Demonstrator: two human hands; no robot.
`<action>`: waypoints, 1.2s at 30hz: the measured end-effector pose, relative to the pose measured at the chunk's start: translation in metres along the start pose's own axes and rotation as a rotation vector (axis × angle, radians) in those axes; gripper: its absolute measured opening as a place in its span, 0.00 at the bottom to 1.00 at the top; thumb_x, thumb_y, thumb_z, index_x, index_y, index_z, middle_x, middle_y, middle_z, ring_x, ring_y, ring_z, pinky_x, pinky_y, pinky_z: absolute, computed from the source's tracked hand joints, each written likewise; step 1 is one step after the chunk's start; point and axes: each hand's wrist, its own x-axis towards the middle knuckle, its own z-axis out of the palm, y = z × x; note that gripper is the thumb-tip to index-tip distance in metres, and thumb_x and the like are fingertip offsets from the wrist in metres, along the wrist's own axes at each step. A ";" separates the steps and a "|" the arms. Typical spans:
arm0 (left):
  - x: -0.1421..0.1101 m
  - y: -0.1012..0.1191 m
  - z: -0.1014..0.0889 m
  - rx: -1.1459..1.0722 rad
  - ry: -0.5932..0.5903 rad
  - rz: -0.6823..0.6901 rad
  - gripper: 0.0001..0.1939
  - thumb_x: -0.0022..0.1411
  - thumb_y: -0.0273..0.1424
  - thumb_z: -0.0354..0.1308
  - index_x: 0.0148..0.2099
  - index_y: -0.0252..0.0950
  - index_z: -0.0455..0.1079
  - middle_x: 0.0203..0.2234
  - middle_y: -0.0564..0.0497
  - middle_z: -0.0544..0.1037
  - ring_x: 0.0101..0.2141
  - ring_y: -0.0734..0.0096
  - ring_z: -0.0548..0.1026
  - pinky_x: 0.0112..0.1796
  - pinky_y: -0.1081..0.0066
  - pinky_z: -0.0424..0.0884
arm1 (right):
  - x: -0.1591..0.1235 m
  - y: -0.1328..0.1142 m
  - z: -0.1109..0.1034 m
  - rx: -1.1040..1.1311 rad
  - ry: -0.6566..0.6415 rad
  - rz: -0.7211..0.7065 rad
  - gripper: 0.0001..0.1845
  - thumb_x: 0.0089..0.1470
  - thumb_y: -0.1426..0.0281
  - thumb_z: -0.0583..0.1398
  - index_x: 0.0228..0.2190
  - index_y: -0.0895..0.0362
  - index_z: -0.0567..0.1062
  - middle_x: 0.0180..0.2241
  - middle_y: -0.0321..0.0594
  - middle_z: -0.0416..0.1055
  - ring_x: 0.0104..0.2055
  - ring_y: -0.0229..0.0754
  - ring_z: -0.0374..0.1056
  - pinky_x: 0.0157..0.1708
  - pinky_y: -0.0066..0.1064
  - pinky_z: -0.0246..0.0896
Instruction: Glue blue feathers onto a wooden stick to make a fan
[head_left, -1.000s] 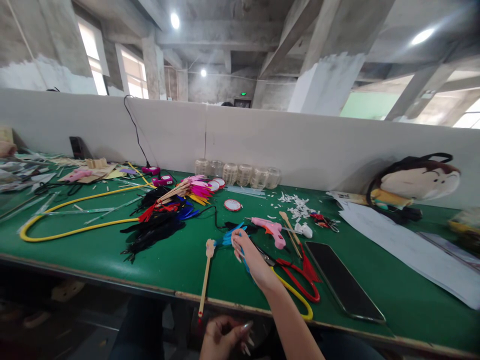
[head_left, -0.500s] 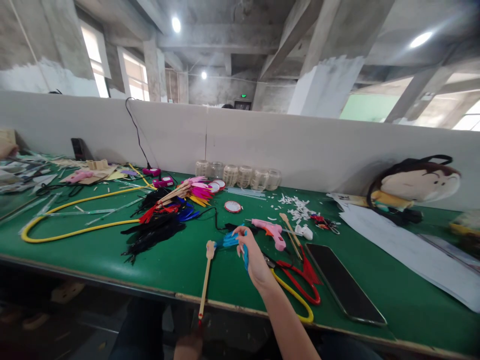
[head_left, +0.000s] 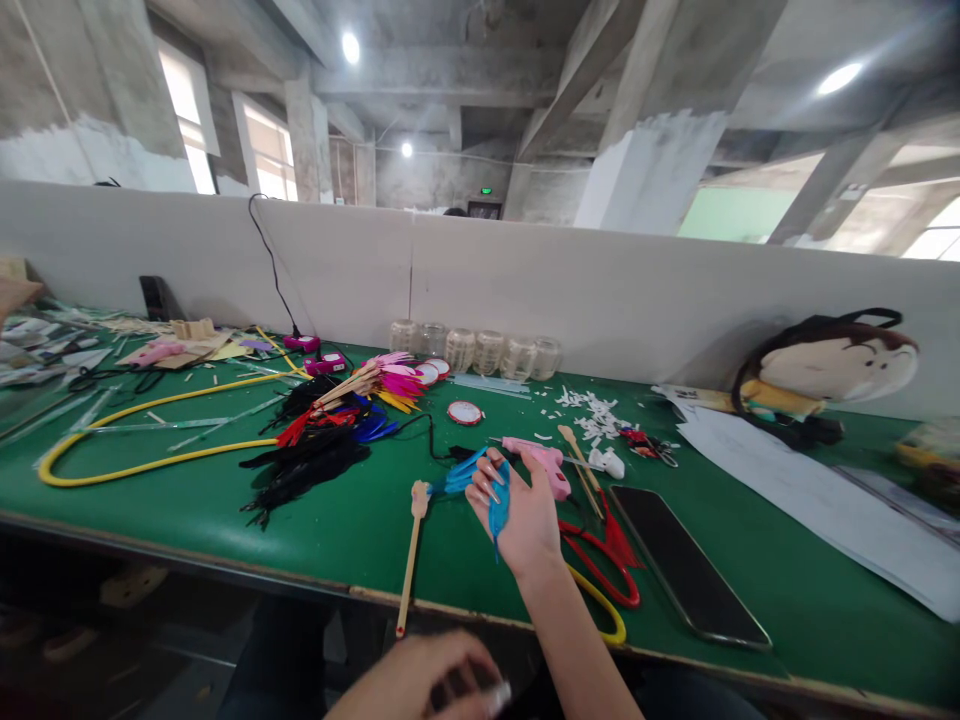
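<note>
My right hand (head_left: 517, 505) is raised a little above the green table (head_left: 225, 500), palm turned up, with its fingers pinched on a blue feather (head_left: 497, 508). More blue feathers (head_left: 456, 477) lie just left of it beside a wooden stick (head_left: 410, 555) that reaches to the table's front edge. A pink glue gun (head_left: 541, 462) lies just behind the hand. My left hand (head_left: 427, 685) is low at the bottom edge, below the table, blurred, fingers curled round something dark.
Red and yellow scissors (head_left: 600, 575) and a black phone (head_left: 686, 562) lie right of my hand. A heap of black and coloured feathers (head_left: 322, 435), a yellow hose (head_left: 135, 435), small jars (head_left: 480, 350), white paper sheets (head_left: 810, 490) and a plush bag (head_left: 825, 370) stand further off.
My right hand has lifted off the table and turned palm up with a blue feather. My left hand has come back into view at the bottom edge.
</note>
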 end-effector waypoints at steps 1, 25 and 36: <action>0.003 0.006 -0.006 -0.060 0.064 -0.009 0.15 0.57 0.41 0.48 0.42 0.39 0.69 0.29 0.52 0.74 0.28 0.73 0.72 0.26 0.77 0.66 | -0.001 0.000 0.001 0.001 0.004 0.002 0.13 0.48 0.58 0.49 0.23 0.54 0.62 0.22 0.32 0.48 0.21 0.34 0.47 0.20 0.27 0.49; 0.061 -0.016 -0.032 -0.516 0.450 0.132 0.19 0.56 0.35 0.51 0.49 0.38 0.52 0.25 0.57 0.65 0.23 0.78 0.63 0.24 0.77 0.60 | -0.015 0.035 0.011 -1.145 0.087 -0.508 0.15 0.53 0.59 0.47 0.37 0.56 0.61 0.36 0.41 0.62 0.38 0.39 0.60 0.38 0.32 0.56; 0.100 -0.032 -0.112 -0.358 0.592 0.232 0.16 0.49 0.37 0.57 0.38 0.32 0.70 0.24 0.49 0.77 0.23 0.71 0.72 0.24 0.73 0.67 | -0.029 0.050 0.016 -2.056 -0.086 -0.179 0.14 0.46 0.60 0.53 0.27 0.57 0.71 0.25 0.40 0.73 0.27 0.44 0.70 0.22 0.28 0.51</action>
